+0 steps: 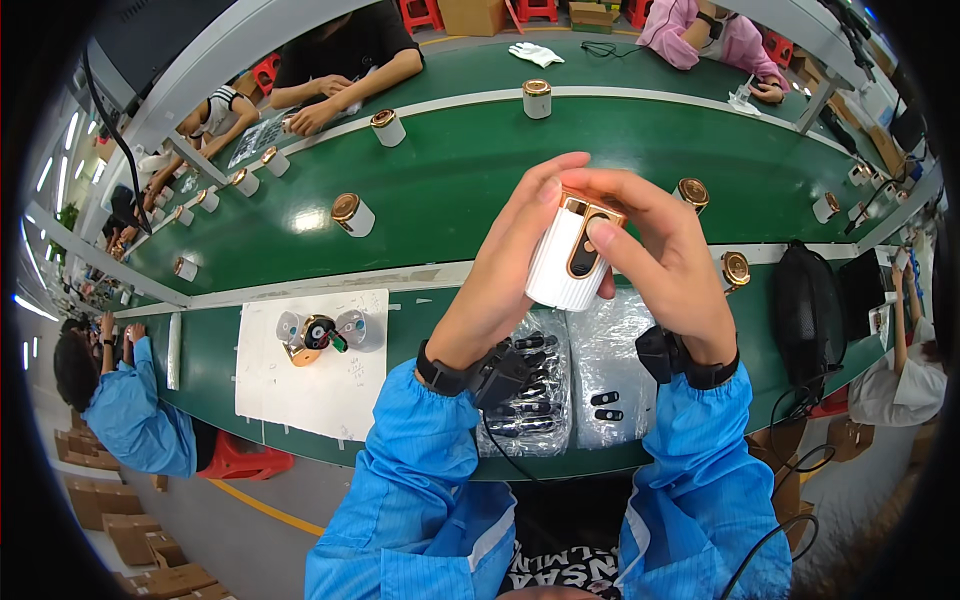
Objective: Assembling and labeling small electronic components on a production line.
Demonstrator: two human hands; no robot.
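Both hands hold a white ribbed cylindrical device with a gold-coloured rim and a black oval panel on its side, raised above the bench. My left hand wraps its left side, fingers reaching over the top. On the other side my right hand grips it, with the thumb pressed on the black panel. Beneath my wrists lies a clear plastic bag of several black oval panels. Beside it is a plastic sheet carrying two loose black panels.
Left of me, a white paper sheet bears small round parts. More white-and-gold devices stand on the green belt, one fairly near. A black mesh bag sits at right. Co-workers sit across and at left; a white glove lies opposite.
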